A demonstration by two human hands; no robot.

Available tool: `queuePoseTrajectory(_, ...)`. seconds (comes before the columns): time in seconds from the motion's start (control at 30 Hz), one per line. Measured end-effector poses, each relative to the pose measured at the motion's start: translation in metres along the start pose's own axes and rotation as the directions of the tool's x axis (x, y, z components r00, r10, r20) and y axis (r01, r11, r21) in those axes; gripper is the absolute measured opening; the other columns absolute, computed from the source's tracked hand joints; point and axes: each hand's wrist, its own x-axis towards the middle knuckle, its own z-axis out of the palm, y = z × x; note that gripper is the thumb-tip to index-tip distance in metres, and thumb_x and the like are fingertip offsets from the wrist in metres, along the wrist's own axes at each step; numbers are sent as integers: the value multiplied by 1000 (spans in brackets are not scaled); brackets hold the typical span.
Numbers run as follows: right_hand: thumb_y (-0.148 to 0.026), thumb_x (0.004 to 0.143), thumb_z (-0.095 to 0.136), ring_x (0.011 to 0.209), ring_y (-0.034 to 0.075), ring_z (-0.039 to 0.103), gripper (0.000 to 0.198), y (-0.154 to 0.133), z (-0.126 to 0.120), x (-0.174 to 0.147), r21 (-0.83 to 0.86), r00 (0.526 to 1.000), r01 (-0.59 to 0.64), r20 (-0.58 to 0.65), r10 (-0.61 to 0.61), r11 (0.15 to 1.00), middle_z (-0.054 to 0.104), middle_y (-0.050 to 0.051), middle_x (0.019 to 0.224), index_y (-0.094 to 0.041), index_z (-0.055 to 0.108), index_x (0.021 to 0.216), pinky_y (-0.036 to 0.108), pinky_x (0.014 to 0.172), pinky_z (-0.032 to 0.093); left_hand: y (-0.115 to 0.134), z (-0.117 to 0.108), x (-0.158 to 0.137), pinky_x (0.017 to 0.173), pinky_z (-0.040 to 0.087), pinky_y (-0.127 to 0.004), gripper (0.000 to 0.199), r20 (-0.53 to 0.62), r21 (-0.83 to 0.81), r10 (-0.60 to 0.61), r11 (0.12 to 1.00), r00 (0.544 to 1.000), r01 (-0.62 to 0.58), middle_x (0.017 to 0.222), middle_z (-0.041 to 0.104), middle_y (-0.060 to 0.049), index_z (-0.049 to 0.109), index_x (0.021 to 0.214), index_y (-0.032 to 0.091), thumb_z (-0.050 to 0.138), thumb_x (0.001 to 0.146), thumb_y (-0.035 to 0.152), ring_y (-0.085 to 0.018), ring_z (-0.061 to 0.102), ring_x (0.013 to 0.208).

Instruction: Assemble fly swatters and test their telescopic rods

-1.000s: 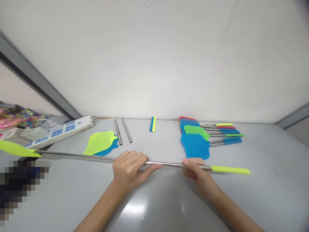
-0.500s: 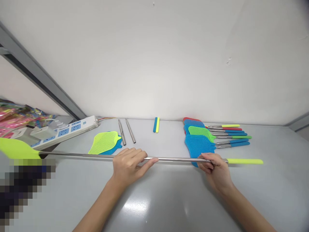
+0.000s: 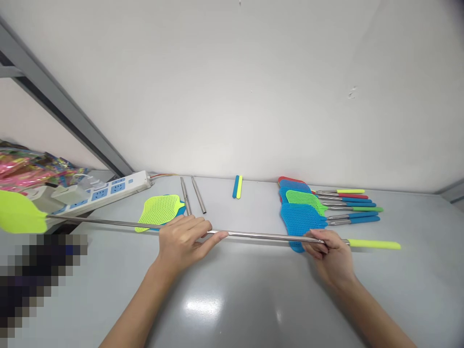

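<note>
A telescopic fly swatter [image 3: 261, 236] is stretched out across the view, with a yellow-green paddle at far left and a yellow-green grip at right. My left hand [image 3: 184, 241] is closed around the middle of its metal rod, thumb lying along it. Near the grip, my right hand [image 3: 329, 253] holds the rod's thick end between thumb and fingers. Behind the right hand lies a blue swatter head [image 3: 300, 220], partly covered by the fingers. Beyond the left hand, a yellow-green swatter head [image 3: 159, 210] rests on a blue one.
Several swatters with coloured grips [image 3: 358, 203] lie in a pile at right. Two loose metal tubes [image 3: 198, 194] and two grip sleeves, blue and yellow [image 3: 239, 187], lie near the wall. A power strip [image 3: 112, 191] and plastic-wrapped goods [image 3: 32, 166] are at left.
My left hand has slid a little left, and the swatter's paddle end has moved left and up. My right hand stays closed near the grip. The view has shifted slightly.
</note>
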Motion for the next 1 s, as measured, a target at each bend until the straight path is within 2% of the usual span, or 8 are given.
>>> queuePoseTrajectory(0.43, -18, 60, 53, 37, 7, 18, 44, -2, 2, 1, 33, 999, 38, -11, -38, 999, 12, -5, 39, -19, 15, 37, 25, 38, 18, -2, -3, 1, 44, 25, -22, 33, 19, 3, 9, 1000, 1000, -9, 36, 38, 6, 43, 43, 18, 60, 66, 34, -7, 36, 38)
queuePoseTrajectory(0.7, -16, 59, 54, 37, 6, 17, 46, -1, 1, 1, 78, 999, 51, -5, -51, 996, 11, -6, 40, -18, 13, 38, 24, 38, 16, -1, -4, 3, 43, 25, -21, 35, 23, -1, -33, 999, 999, 33, 36, 35, 6, 41, 41, 17, 61, 64, 33, -6, 34, 38)
queuePoseTrajectory(1.0, -15, 58, 55, 36, 5, 15, 47, -1, 1, 2, 80, 998, 62, -37, -59, 995, 10, -6, 40, -18, 13, 38, 24, 37, 15, -2, -6, 3, 43, 25, -20, 35, 32, 7, -21, 1000, 999, 21, 35, 35, 6, 40, 40, 17, 59, 66, 31, -6, 34, 37)
